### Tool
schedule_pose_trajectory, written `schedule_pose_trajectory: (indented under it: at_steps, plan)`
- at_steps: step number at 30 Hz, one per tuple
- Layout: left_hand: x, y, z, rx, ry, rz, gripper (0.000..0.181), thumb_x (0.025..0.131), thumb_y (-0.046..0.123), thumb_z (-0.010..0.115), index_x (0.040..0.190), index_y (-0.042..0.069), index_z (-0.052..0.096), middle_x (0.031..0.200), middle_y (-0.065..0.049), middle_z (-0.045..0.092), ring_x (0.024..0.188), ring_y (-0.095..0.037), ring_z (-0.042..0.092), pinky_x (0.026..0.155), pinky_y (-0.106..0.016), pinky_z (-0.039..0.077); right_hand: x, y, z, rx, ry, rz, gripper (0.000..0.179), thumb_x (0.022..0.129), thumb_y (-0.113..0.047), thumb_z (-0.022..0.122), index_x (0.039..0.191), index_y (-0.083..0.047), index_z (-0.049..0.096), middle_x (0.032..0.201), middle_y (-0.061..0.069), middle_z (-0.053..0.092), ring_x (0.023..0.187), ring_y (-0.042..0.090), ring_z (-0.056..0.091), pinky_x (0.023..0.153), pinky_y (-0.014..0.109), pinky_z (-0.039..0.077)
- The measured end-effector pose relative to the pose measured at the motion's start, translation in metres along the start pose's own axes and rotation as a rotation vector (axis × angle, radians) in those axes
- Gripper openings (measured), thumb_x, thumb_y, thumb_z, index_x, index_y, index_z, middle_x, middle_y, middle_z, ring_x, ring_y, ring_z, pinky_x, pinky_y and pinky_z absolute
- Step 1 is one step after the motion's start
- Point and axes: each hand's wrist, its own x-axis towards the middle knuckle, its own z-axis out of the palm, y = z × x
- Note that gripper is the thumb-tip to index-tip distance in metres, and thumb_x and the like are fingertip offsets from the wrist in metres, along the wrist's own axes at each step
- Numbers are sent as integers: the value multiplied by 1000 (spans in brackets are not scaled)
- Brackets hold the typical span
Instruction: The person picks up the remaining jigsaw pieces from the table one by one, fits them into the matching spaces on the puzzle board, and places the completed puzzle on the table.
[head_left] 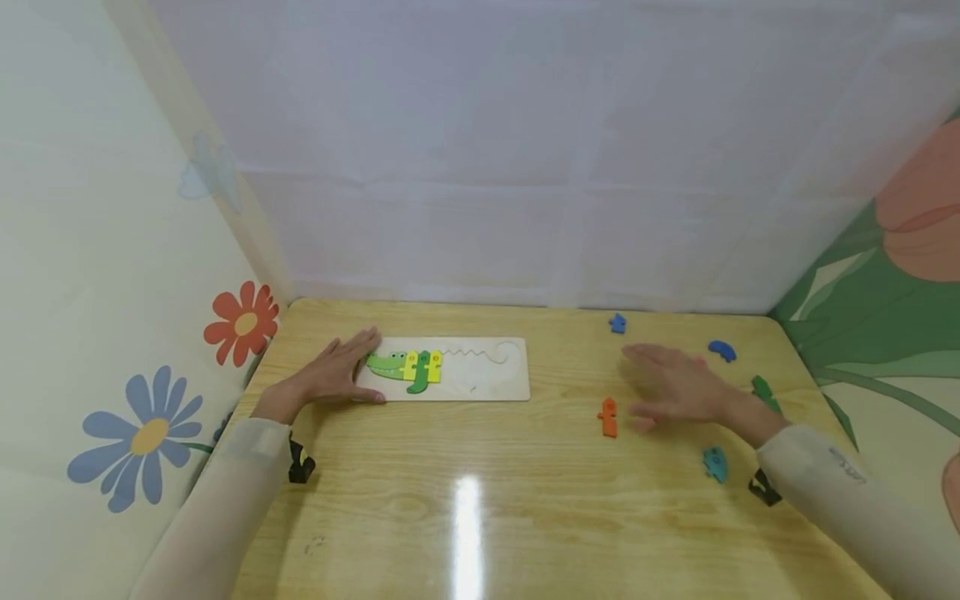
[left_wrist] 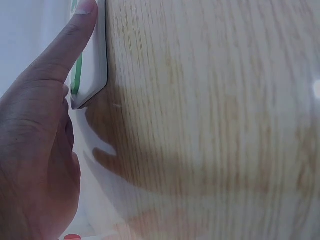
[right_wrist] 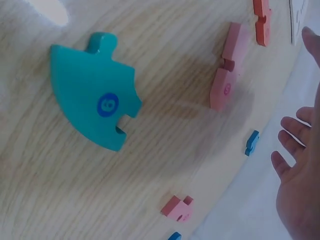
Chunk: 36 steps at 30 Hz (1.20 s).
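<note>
A pale wooden puzzle board point(head_left: 495, 379) lies on the table with a curled tail outline on its right part. In its left part sit a green crocodile-head piece point(head_left: 386, 366) and a few yellow and green body pieces. My left hand point(head_left: 337, 371) rests at the board's left end, its thumb along the near edge and its fingers spread toward the far corner. To the right, my right hand point(head_left: 678, 387) hovers holding nothing, fingers extended and blurred. An orange piece point(head_left: 609, 417) lies just left of it. Beneath it, a pink piece point(right_wrist: 227, 70) shows in the right wrist view.
Around the right hand lie a small blue piece point(head_left: 618, 323), a curved blue piece point(head_left: 722, 351), a dark green piece point(head_left: 765, 392) and a teal piece point(head_left: 716, 464). A smaller pink piece point(right_wrist: 177, 209) appears in the right wrist view. A white curtain point(head_left: 480, 208) hangs behind the table.
</note>
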Motion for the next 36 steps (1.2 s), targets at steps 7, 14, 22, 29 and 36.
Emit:
schedule_pose_trajectory:
  at_steps: [7, 14, 22, 29, 36]
  plan:
    - [2, -4, 3, -5, -6, -10, 123, 85, 62, 82, 168, -2, 17, 176, -24, 9, 162, -44, 8, 126, -69, -1, 0, -3, 8, 24, 1, -38, 97, 89, -59, 80, 158, 1, 45, 158, 24, 49, 144, 44, 48, 115, 65, 39]
    - [2, -3, 3, -28, -13, -14, 124, 84, 63, 82, 168, -2, 17, 176, -23, 9, 163, -43, 7, 126, -69, -2, 0, -9, 16, 42, 34, -103, 97, 85, -55, 85, 153, 4, 50, 153, 26, 54, 140, 45, 51, 113, 63, 42]
    - [4, -6, 3, -52, -19, -8, 124, 85, 61, 83, 168, -2, 16, 176, -23, 8, 163, -44, 7, 126, -68, 1, -1, -17, 20, 73, -2, -81, 98, 84, -59, 85, 151, 4, 51, 151, 26, 55, 138, 45, 54, 112, 63, 44]
    - [4, -6, 4, -71, -25, -10, 123, 86, 59, 83, 168, -2, 15, 177, -23, 6, 163, -43, 6, 126, -69, -1, -1, -19, 26, 82, -28, -58, 101, 81, -64, 85, 151, 1, 54, 151, 22, 57, 138, 40, 54, 114, 60, 44]
    - [3, -6, 5, -99, -20, 9, 123, 86, 57, 84, 168, -3, 14, 176, -24, 7, 163, -44, 6, 124, -71, -1, -1, -21, 31, 135, -41, -48, 97, 80, -61, 87, 149, 0, 57, 148, 18, 58, 136, 37, 55, 113, 58, 46]
